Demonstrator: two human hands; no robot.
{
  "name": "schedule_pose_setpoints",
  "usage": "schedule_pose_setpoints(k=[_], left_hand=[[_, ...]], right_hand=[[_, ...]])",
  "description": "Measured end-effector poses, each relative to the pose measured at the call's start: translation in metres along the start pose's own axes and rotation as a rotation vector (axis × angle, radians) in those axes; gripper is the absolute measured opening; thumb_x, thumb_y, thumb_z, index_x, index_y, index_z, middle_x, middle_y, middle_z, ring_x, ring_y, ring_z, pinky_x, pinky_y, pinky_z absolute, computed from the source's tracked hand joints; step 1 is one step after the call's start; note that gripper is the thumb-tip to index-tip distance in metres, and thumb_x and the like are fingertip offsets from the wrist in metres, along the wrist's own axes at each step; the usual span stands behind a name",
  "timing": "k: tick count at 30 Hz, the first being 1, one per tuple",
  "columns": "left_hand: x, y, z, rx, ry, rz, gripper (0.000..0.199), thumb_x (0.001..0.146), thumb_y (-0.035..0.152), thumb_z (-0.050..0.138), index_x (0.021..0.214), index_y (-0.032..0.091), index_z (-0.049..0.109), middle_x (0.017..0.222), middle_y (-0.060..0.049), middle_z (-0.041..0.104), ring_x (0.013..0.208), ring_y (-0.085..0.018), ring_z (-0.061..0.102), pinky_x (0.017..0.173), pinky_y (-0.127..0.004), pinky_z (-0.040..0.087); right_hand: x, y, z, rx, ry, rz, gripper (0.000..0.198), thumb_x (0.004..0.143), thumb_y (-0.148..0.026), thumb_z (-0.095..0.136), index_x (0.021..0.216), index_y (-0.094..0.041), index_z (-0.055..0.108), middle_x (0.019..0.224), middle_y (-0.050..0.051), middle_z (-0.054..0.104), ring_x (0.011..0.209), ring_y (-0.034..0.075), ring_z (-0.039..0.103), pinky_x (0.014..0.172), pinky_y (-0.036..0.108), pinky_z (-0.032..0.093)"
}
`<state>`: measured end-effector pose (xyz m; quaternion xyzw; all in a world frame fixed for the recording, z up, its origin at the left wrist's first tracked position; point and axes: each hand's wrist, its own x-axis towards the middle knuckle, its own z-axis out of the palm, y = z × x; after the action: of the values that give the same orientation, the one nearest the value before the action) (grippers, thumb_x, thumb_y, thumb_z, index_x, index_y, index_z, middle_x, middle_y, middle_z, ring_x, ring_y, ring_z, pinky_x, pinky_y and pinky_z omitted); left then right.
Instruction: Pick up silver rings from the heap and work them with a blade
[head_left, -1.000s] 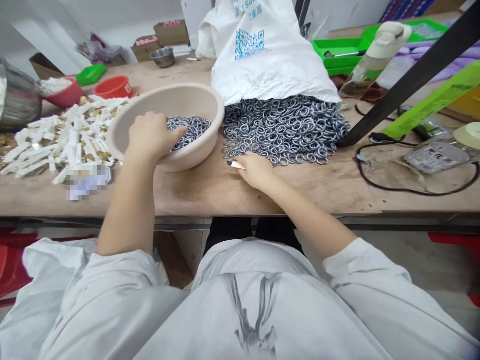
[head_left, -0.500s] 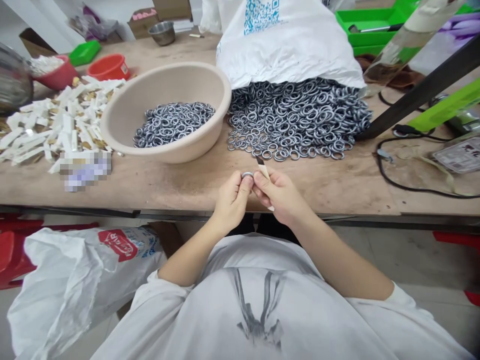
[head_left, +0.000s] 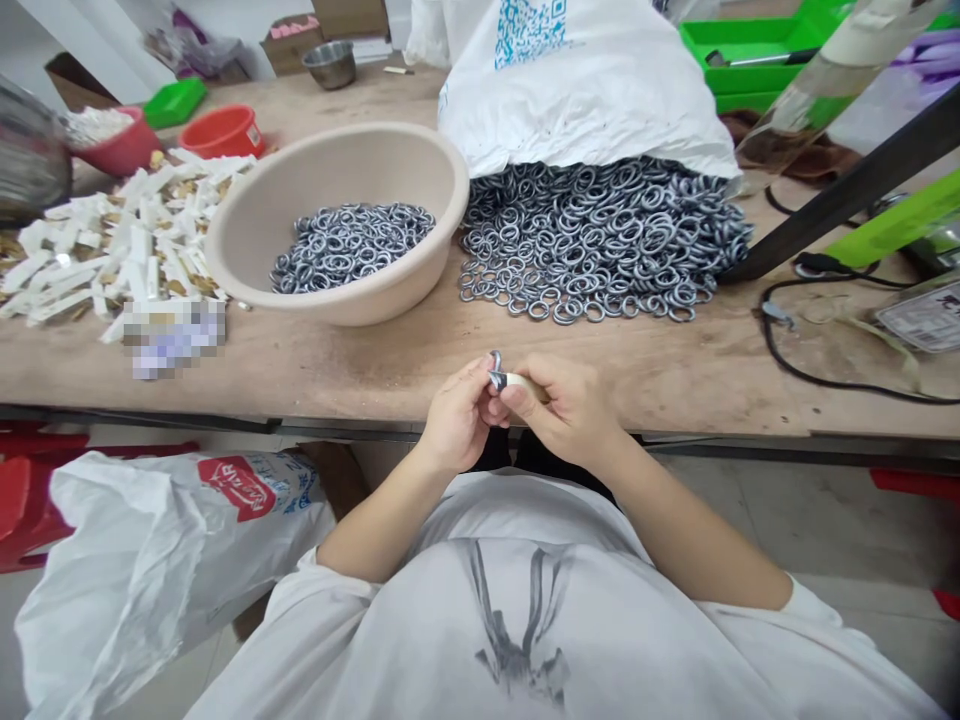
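My left hand (head_left: 459, 415) pinches a small grey ring (head_left: 496, 358) between thumb and fingers, just in front of the table edge. Closed around a pale handle, my right hand (head_left: 566, 405) holds a small knife (head_left: 517, 380) whose dark blade tip points left against the ring. Beyond my hands lies a heap of similar grey rings (head_left: 600, 240), spilling from the mouth of a white sack (head_left: 585, 90). To its left stands a beige basin (head_left: 337, 305) with more grey rings (head_left: 352, 245) in it.
White and tan strips (head_left: 142, 240) are piled at the left, near red bowls (head_left: 221, 132). A dark slanted bar (head_left: 847, 190) and a black cable (head_left: 825, 380) are at the right. Below the table, a white bag (head_left: 172, 560) stands on the floor at the left.
The knife has swung from pointing away toward the heap to pointing left, its blade now at the ring. My left hand has turned the ring more upright.
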<state>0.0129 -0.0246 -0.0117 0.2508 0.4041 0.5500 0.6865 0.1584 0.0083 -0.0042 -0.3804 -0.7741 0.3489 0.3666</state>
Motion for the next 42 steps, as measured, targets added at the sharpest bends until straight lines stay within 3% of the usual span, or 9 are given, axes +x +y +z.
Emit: schedule_pose_setpoints(k=[8, 14, 18, 22, 28, 33, 38, 40, 42], left_hand=[[-0.002, 0.004, -0.003, -0.057, -0.022, -0.013, 0.042, 0.083, 0.045, 0.072, 0.065, 0.019, 0.046, 0.049, 0.006, 0.040, 0.044, -0.006, 0.036, 0.048, -0.020, 0.038], [-0.010, 0.003, -0.006, 0.005, -0.211, -0.025, 0.043, 0.087, 0.046, 0.067, 0.061, 0.018, 0.047, 0.050, 0.005, 0.039, 0.047, -0.008, 0.037, 0.057, -0.024, 0.048], [-0.006, 0.002, -0.014, 0.026, -0.110, -0.024, 0.035, 0.084, 0.044, 0.072, 0.069, 0.016, 0.059, 0.059, 0.001, 0.055, 0.052, -0.008, 0.049, 0.062, -0.023, 0.051], [-0.001, 0.001, -0.023, 0.007, -0.057, -0.045, 0.027, 0.078, 0.029, 0.076, 0.100, 0.015, 0.072, 0.083, -0.004, 0.071, 0.063, -0.008, 0.061, 0.065, -0.022, 0.055], [0.004, 0.005, -0.033, -0.089, 0.138, -0.054, 0.007, 0.072, 0.013, 0.063, 0.078, 0.011, 0.067, 0.067, -0.001, 0.064, 0.054, -0.008, 0.059, 0.056, -0.021, 0.056], [0.009, 0.010, -0.032, -0.137, 0.183, -0.064, 0.011, 0.082, 0.021, 0.063, 0.079, 0.011, 0.067, 0.078, -0.005, 0.069, 0.060, -0.009, 0.063, 0.061, -0.024, 0.059], [0.014, 0.000, -0.018, -0.114, 0.147, -0.009, 0.021, 0.085, 0.033, 0.072, 0.090, 0.013, 0.067, 0.083, -0.002, 0.067, 0.066, -0.009, 0.063, 0.064, -0.022, 0.056], [0.015, -0.007, -0.013, -0.093, 0.115, 0.044, 0.030, 0.084, 0.044, 0.073, 0.087, 0.016, 0.064, 0.074, 0.001, 0.061, 0.062, -0.008, 0.059, 0.061, -0.020, 0.053], [0.015, -0.012, -0.011, -0.054, 0.070, 0.104, 0.037, 0.080, 0.051, 0.076, 0.080, 0.017, 0.060, 0.068, 0.004, 0.056, 0.058, -0.007, 0.053, 0.056, -0.019, 0.048]], right_hand=[[0.002, -0.001, 0.008, -0.181, -0.030, -0.094, 0.049, 0.098, -0.056, 0.046, 0.063, -0.021, 0.048, 0.059, 0.000, 0.051, 0.056, 0.013, 0.043, 0.057, 0.029, 0.026], [0.020, 0.031, -0.005, -0.190, 0.223, 0.199, 0.051, 0.096, -0.060, 0.047, 0.061, -0.023, 0.045, 0.053, -0.003, 0.041, 0.055, 0.014, 0.040, 0.057, 0.029, 0.026], [0.044, 0.037, -0.007, -0.156, 0.109, 0.160, 0.040, 0.093, -0.059, 0.054, 0.084, -0.022, 0.064, 0.068, 0.000, 0.059, 0.064, 0.017, 0.052, 0.062, 0.029, 0.034], [0.086, 0.046, -0.005, -0.624, 0.040, 0.207, 0.030, 0.087, -0.045, 0.067, 0.103, -0.021, 0.070, 0.095, 0.009, 0.074, 0.083, 0.025, 0.063, 0.067, 0.031, 0.037], [0.121, 0.064, 0.004, -0.924, -0.152, 0.128, 0.030, 0.094, -0.037, 0.058, 0.107, -0.012, 0.070, 0.112, 0.021, 0.072, 0.094, 0.033, 0.067, 0.071, 0.037, 0.039], [0.113, 0.055, -0.002, -0.662, -0.058, 0.087, 0.007, 0.087, -0.017, 0.064, 0.084, -0.013, 0.068, 0.097, 0.016, 0.072, 0.085, 0.025, 0.062, 0.069, 0.034, 0.034], [0.064, 0.026, 0.004, -0.356, -0.049, 0.101, 0.033, 0.099, -0.040, 0.051, 0.077, -0.018, 0.063, 0.069, 0.001, 0.063, 0.063, 0.014, 0.054, 0.060, 0.028, 0.038], [0.036, 0.018, 0.014, 0.065, -0.046, 0.126, 0.029, 0.095, -0.044, 0.058, 0.080, -0.019, 0.064, 0.069, 0.000, 0.064, 0.063, 0.014, 0.056, 0.059, 0.028, 0.044], [0.014, 0.013, 0.021, 0.263, 0.047, 0.157, 0.025, 0.088, -0.045, 0.067, 0.081, -0.021, 0.062, 0.068, -0.001, 0.063, 0.062, 0.014, 0.059, 0.061, 0.028, 0.048]])
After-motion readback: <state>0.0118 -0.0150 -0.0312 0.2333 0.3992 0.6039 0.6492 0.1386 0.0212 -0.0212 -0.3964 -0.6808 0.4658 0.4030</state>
